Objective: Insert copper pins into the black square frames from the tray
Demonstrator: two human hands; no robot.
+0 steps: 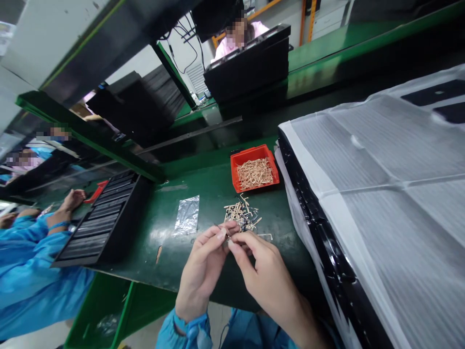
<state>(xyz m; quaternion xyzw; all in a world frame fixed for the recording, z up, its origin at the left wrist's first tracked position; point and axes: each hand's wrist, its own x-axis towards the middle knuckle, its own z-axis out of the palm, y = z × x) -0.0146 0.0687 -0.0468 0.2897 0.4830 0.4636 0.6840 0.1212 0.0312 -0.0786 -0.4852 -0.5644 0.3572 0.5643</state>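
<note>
My left hand (205,261) and my right hand (259,264) meet above the green bench, fingertips nearly together. Between the pinched thumbs and fingers is a small thin part (227,236), mostly hidden by the fingers. Just behind the hands lies a loose pile of small tan and dark strips (241,214). Farther back, a red bin (255,188) holds many similar tan strips. To the left of the pile, a clear plastic bag (187,215) lies flat on the green bench (145,237).
A black slotted tray (105,218) stands at the left, beside a co-worker in blue sleeves (32,271). Large stacked sheets under white wrap (381,184) fill the right. A green post (90,135) and black boxes (250,63) stand behind; a green bin (105,300) is below.
</note>
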